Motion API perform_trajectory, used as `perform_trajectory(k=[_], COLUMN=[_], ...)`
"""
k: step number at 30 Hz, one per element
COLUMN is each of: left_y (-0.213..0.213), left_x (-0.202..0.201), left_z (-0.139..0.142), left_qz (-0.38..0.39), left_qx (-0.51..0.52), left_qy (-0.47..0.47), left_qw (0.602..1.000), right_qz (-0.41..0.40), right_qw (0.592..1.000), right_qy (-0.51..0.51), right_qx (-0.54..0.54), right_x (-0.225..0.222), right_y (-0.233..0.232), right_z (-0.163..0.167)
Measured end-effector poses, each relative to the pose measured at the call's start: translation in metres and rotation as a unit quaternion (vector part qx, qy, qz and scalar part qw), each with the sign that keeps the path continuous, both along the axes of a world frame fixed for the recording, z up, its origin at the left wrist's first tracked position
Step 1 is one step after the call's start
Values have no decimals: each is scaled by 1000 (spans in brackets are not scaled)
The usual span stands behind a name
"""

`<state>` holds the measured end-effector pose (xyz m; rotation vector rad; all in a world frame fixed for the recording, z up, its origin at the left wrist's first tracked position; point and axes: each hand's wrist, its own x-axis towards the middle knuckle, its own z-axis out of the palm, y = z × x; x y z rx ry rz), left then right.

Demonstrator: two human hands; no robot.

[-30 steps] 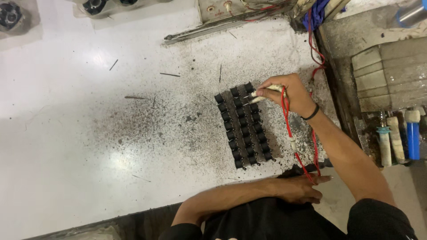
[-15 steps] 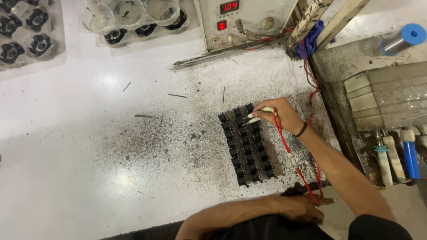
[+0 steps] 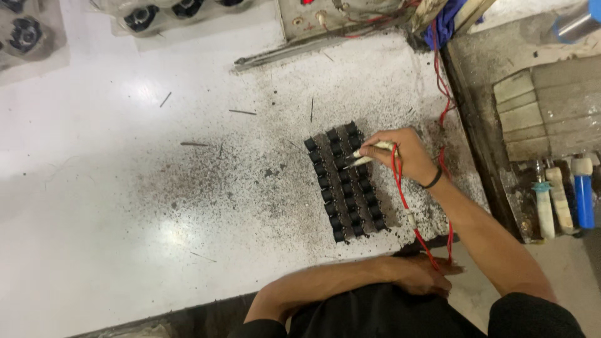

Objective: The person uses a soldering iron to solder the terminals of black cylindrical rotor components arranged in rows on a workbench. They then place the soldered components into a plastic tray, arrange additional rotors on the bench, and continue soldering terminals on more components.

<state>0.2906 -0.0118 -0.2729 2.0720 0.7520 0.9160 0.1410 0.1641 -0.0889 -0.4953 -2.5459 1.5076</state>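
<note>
My right hand [image 3: 404, 153] grips a pale, pen-like probe tool [image 3: 368, 156] with red wires [image 3: 404, 200] trailing from it. The tool's tip touches a block of small black parts [image 3: 345, 183] set in three rows on the white, soot-speckled table [image 3: 125, 188]. My left hand [image 3: 426, 275] rests at the table's near edge, palm down by my lap, close to where the red wires hang. It holds nothing that I can see.
A grey control box [image 3: 338, 15] stands at the back with a metal bar [image 3: 282, 53] lying before it. Clear trays of black parts [image 3: 156, 15] sit at the back left. Tubes and a blue bottle [image 3: 582, 191] stand on the right. Thin rods [image 3: 242, 112] lie scattered.
The view has shifted slightly. My right hand has moved the probe tip a little down the rows of black parts. The left hand stays at the table's edge.
</note>
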Motion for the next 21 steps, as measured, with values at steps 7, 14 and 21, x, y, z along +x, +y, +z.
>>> perform_trajectory(k=[7,14,21], left_y=[6,3,-3], left_x=[-3,1,-2], left_z=[-12,-12,-2], left_qz=[-16,-17,1], left_qx=[-20,12,29], left_qy=[-13,4,11], left_qw=[1000,1000,1000], right_qz=[20,30,14], right_qw=[999,997,999], right_qy=[24,55,49], right_qx=[36,40,10], right_x=[-8,8,28], right_y=[2,-9,-15], right_z=[-4,20,16])
